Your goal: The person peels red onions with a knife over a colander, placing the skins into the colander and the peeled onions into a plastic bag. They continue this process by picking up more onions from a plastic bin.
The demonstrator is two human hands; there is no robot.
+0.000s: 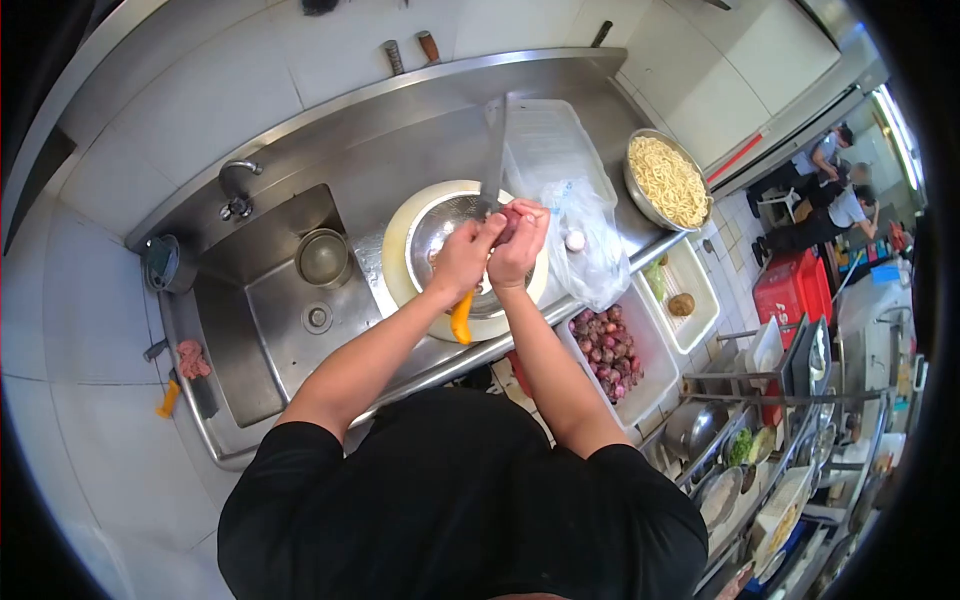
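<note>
The left hand (463,255) gripped the orange-handled knife (461,318), blade upward. The right hand (522,245), touching it, pinched a shallot (508,218) above the colander (445,225), presumably to catch peelings.

There are two hands: one left hand (462,255) and one right hand (520,245). They have one knife (496,150) and one small red onion (511,218). At 12 o'clock, one strainer (445,222) sits in one big bowl (400,250). At 9 o'clock are one sink (270,330), one tap (238,180) and one small bowl (323,257). At 2 o'clock is one bowl of noodles (629,180). At 3 o'clock are two white tubs (650,375) and one plastic bag (590,230).
</note>
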